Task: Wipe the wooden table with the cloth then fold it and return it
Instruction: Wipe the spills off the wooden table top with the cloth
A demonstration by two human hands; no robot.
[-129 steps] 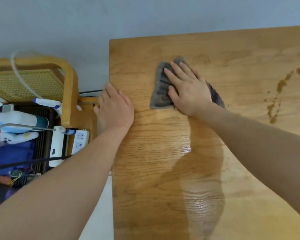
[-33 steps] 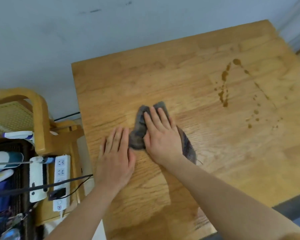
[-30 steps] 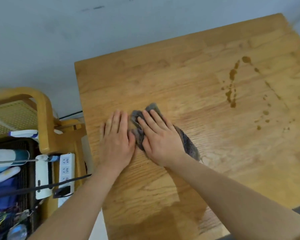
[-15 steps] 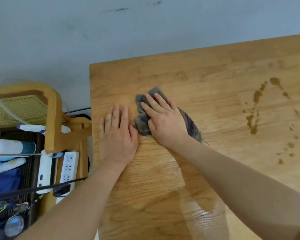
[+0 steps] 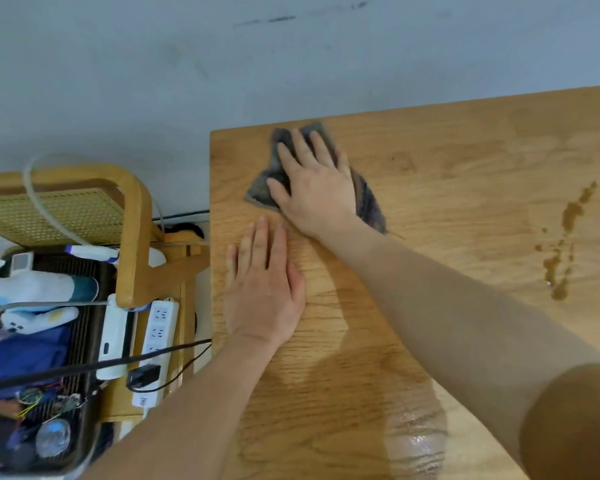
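Hands apart: right hand [image 5: 314, 188] flat, pressing the cloth [image 5: 262, 188], seemingly crumpled; left hand [image 5: 264, 285] splayed on the table [image 5: 465, 161].

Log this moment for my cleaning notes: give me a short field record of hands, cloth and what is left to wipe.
right hand: flat on the cloth, pressing it to the table
left hand: flat on bare wood, fingers spread, not touching the cloth
cloth: grey, crumpled, near the table's far left corner
table: wooden
unwiped: brown spill on the right side
folding: not yet done
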